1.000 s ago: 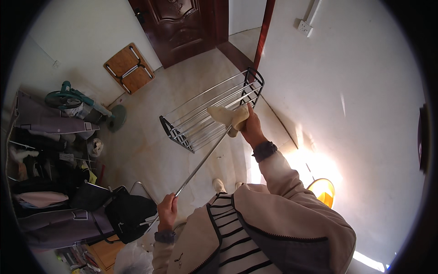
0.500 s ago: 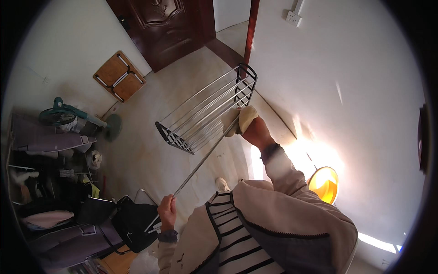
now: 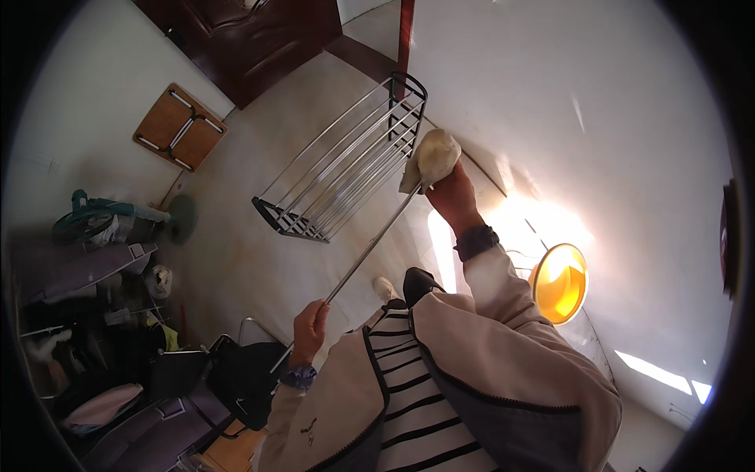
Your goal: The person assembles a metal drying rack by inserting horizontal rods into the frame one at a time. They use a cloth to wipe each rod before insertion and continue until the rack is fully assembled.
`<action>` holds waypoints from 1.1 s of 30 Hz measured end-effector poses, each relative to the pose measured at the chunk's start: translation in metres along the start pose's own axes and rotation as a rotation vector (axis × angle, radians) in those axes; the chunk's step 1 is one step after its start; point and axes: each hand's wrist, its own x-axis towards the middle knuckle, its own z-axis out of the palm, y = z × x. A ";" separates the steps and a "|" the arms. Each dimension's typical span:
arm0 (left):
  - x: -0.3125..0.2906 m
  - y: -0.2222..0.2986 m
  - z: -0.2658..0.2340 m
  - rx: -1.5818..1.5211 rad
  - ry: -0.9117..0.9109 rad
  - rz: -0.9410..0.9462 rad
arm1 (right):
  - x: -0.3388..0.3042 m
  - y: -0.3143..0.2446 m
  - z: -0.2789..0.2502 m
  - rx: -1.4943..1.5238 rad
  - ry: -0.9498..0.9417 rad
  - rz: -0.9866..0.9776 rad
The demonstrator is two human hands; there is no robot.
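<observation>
My left hand (image 3: 309, 329) grips the near end of a long thin metal rod (image 3: 370, 244) that slants up to the right. At the rod's far end my right hand (image 3: 451, 191) presses a pale yellow cloth (image 3: 430, 159) around it. Just beyond the cloth a metal wire rack (image 3: 338, 169) with black end frames stands on the beige floor, close to the white wall. My striped top and light jacket sleeves fill the lower middle of the view.
A dark wooden door (image 3: 244, 39) is at the top. A folded wooden stool (image 3: 179, 127) leans on the left wall. A green fan (image 3: 102, 216), shelves with clutter and a black bag (image 3: 244, 377) crowd the left. A yellow basin (image 3: 560, 283) sits at the right.
My right hand with the cloth has slid along the rod's far end, and my view has shifted so the rack and door sit higher in the picture. My left hand keeps its hold.
</observation>
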 end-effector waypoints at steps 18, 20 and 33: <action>0.104 0.040 0.016 -0.086 -0.373 -0.026 | 0.106 0.019 -0.137 1.034 0.640 0.085; 0.109 0.038 0.005 -0.077 -0.311 -0.052 | 0.109 0.026 -0.174 1.055 0.552 0.021; 0.208 0.103 0.102 -0.099 -0.263 0.120 | 0.064 0.021 -0.065 1.048 0.025 0.153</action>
